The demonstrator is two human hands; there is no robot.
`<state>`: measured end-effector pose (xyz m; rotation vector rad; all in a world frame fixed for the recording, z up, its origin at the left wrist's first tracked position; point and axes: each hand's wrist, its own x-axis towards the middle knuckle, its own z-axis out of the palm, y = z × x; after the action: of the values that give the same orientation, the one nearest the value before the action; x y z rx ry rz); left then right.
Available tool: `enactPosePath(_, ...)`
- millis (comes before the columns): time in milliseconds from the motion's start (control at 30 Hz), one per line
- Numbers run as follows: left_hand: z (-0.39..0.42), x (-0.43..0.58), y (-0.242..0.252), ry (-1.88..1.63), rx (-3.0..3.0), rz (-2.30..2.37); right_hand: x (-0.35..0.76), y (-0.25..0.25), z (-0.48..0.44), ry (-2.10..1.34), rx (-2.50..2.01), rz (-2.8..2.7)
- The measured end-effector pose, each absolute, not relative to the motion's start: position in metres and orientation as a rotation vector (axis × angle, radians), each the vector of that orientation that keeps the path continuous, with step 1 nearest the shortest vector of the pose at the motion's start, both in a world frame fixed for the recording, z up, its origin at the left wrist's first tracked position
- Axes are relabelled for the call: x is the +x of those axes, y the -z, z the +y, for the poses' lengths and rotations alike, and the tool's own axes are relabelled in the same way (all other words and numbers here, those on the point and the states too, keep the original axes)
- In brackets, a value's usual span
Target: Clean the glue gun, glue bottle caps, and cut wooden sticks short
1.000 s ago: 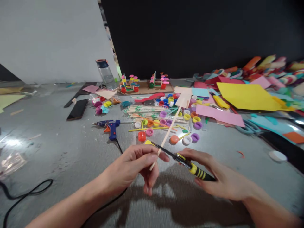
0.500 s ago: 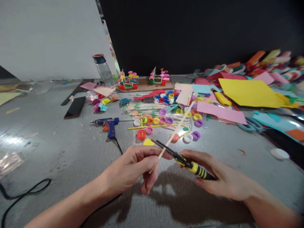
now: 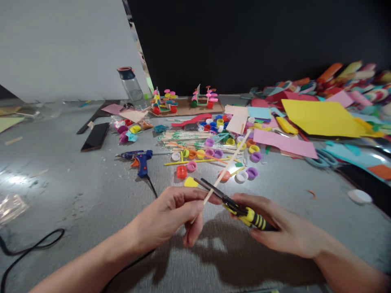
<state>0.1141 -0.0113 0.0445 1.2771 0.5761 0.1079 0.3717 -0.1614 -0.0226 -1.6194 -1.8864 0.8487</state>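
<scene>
My left hand [image 3: 171, 217] pinches the near end of a long thin wooden stick [image 3: 232, 160], which slants up and away to the right over the clutter. My right hand [image 3: 284, 228] grips the yellow-and-black handles of a pair of scissors [image 3: 235, 205]. The dark blades point left, slightly apart, with the stick lying between them just beyond my left fingertips. Both hands hover low over the grey table [image 3: 76, 191].
A blue glue gun [image 3: 140, 159] with a black cord lies left of centre. Several coloured bottle caps [image 3: 210, 156] and sticks are scattered behind it. Coloured paper sheets [image 3: 320, 118] pile up at right. A phone [image 3: 95, 137], a jar [image 3: 130, 87] and small craft models [image 3: 183, 103] stand further back.
The stick's far end has swung to the right. The scissor blades have parted a little around the stick. Both hands stay in nearly the same place.
</scene>
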Motion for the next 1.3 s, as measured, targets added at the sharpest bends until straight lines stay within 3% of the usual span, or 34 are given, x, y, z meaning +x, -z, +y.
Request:
enactPosePath(300,-0.01,0.115,-0.047,-0.184,1.291,0.56,0.363,0.016,-0.16,-0.733,-1.626,-1.919)
enactPosePath(1300,-0.009,0.118,-0.038,-0.166,1.317,0.543,0.359,0.01,-0.157,-0.825,-1.619,-1.914)
